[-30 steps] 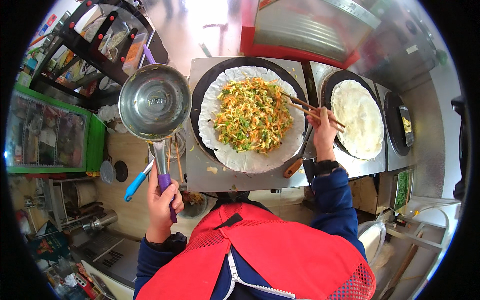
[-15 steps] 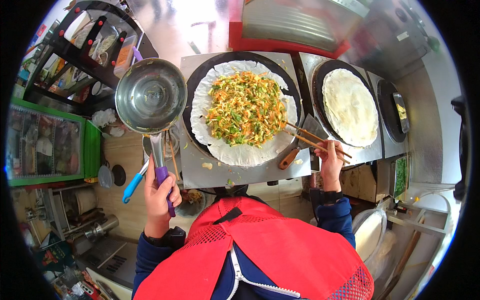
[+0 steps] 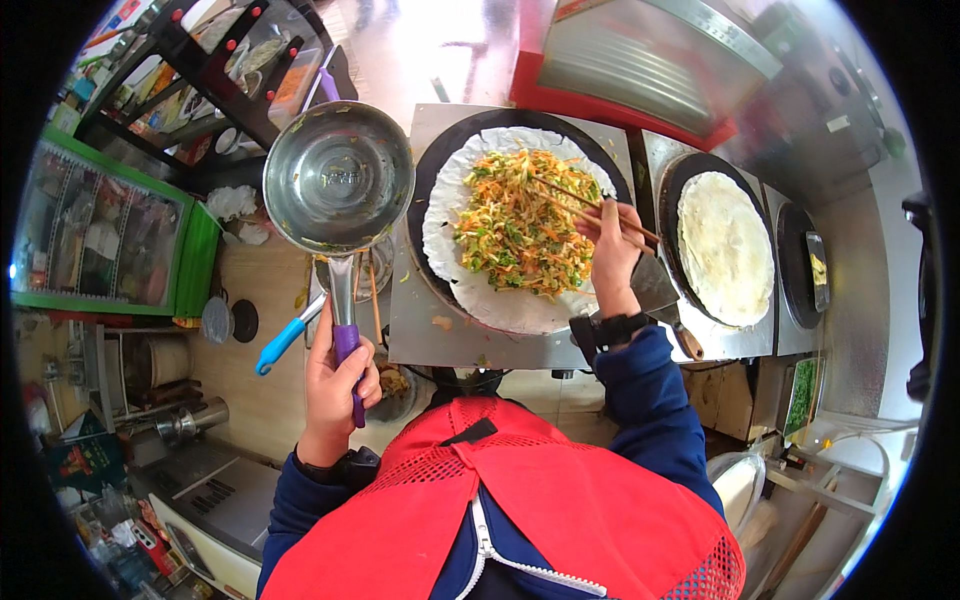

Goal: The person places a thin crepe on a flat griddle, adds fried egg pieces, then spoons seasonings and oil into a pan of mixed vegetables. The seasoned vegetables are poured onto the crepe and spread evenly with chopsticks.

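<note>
My left hand [image 3: 338, 385] is closed around the purple handle of a bowl-shaped steel pan [image 3: 340, 170], empty but for food bits, raised beside the left griddle. In my right hand [image 3: 615, 255] is a pair of wooden chopsticks [image 3: 590, 207]; their tips reach into a heap of shredded vegetables [image 3: 520, 225], orange, green and yellow. Under that heap lies a thin pale flatbread [image 3: 470, 300] on the round black griddle [image 3: 425, 220]. A blue-handled utensil [image 3: 285, 343] shows behind my left hand; its far end is hidden.
On the middle griddle [image 3: 672, 215] rests another pale flatbread [image 3: 725, 250]. A scraper with a wooden handle [image 3: 688, 343] lies between these griddles. Farther right, a small tray [image 3: 819, 270] sits on a third griddle [image 3: 795, 265]. Food containers fill a black rack [image 3: 185, 130] at the far left.
My right hand has moved up and left, carrying the chopstick tips from the vegetable heap's right edge into its upper middle. The view has shifted slightly; my left hand still holds the pan.
</note>
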A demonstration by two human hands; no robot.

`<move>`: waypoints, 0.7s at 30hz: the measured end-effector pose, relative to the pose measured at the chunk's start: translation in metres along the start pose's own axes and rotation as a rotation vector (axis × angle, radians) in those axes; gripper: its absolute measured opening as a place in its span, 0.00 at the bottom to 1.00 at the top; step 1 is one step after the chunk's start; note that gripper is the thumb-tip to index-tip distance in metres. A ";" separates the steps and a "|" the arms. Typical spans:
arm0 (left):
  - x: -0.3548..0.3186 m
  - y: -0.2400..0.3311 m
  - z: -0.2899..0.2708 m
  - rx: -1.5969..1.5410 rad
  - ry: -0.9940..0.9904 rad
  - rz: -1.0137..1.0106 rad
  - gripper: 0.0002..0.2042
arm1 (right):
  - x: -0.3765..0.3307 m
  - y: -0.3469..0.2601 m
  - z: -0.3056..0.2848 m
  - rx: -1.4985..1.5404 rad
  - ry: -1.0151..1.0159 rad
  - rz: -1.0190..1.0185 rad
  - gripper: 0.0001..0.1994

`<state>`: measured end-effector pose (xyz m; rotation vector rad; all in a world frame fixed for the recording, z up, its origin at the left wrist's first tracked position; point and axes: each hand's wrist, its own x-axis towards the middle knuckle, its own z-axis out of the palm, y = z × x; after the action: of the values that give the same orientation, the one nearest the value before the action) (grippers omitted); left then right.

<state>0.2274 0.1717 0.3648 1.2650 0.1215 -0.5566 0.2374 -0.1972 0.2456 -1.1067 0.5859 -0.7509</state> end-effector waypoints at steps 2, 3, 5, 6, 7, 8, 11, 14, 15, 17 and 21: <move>-0.005 0.001 -0.003 -0.003 0.007 0.022 0.36 | 0.006 0.004 0.018 -0.020 -0.048 -0.014 0.09; -0.008 0.001 -0.005 0.001 0.023 0.017 0.36 | 0.007 0.005 0.023 -0.036 -0.058 -0.007 0.10; -0.013 0.002 -0.008 -0.003 0.049 0.030 0.36 | 0.005 0.006 0.030 -0.042 -0.107 -0.017 0.10; -0.015 0.003 -0.009 0.001 0.054 0.030 0.36 | 0.003 0.005 0.031 -0.015 -0.106 -0.050 0.10; -0.016 0.003 -0.011 -0.001 0.057 0.038 0.36 | 0.000 0.005 0.032 -0.075 -0.096 -0.019 0.10; -0.017 0.004 -0.012 -0.008 0.061 0.052 0.36 | -0.004 0.004 0.031 -0.096 -0.109 0.007 0.10; -0.018 0.005 -0.014 0.001 0.068 0.055 0.36 | -0.017 0.004 0.028 -0.106 -0.113 -0.042 0.10; -0.017 0.006 -0.016 -0.044 0.029 0.033 0.38 | -0.030 0.002 0.022 -0.102 -0.269 -0.023 0.09; -0.016 0.006 -0.017 -0.039 0.016 0.019 0.38 | -0.034 0.000 0.018 -0.107 -0.280 -0.046 0.09; -0.015 0.006 -0.018 -0.050 -0.009 0.021 0.38 | -0.043 -0.005 0.009 -0.107 -0.193 -0.016 0.09; -0.014 0.007 -0.019 -0.035 -0.005 0.021 0.38 | -0.058 -0.012 -0.006 -0.154 -0.113 0.007 0.10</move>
<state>0.2225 0.1951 0.3699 1.2289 0.1130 -0.5378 0.1938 -0.1580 0.2580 -1.2798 0.5583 -0.6404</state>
